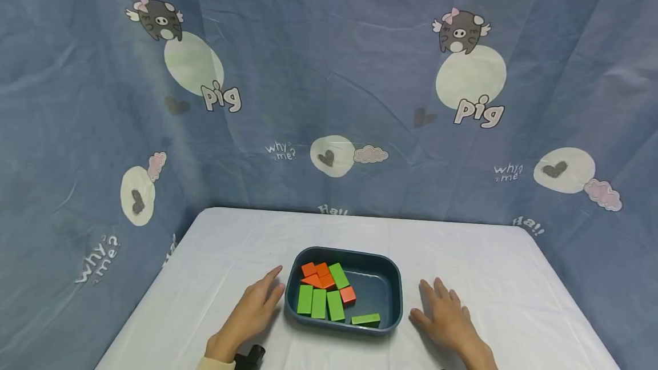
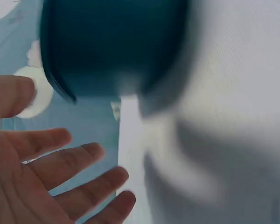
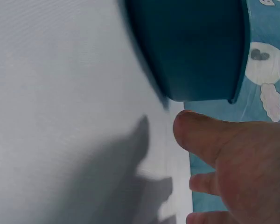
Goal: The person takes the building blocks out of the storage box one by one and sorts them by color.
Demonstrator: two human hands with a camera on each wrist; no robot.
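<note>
A dark blue tray (image 1: 372, 280) with rounded corners stands on the white table and holds several green blocks (image 1: 319, 304) and orange-red blocks (image 1: 348, 296). Most blocks lie in its left half; one green block (image 1: 365, 320) lies by the front wall on the right. Just left of the tray is my left hand (image 1: 253, 308), fingers spread and holding nothing. To the right of the tray, apart from it, my right hand (image 1: 446, 317) hovers with spread fingers, its shadow falling on the table. Both wrist views show the tray's outer wall (image 2: 112, 46) beyond the fingers.
White cloth covers the table (image 1: 247, 238). Behind it and at the sides hangs a blue curtain (image 1: 329, 84) printed with pigs, hearts and clouds. A black device (image 1: 251, 356) is by my left wrist.
</note>
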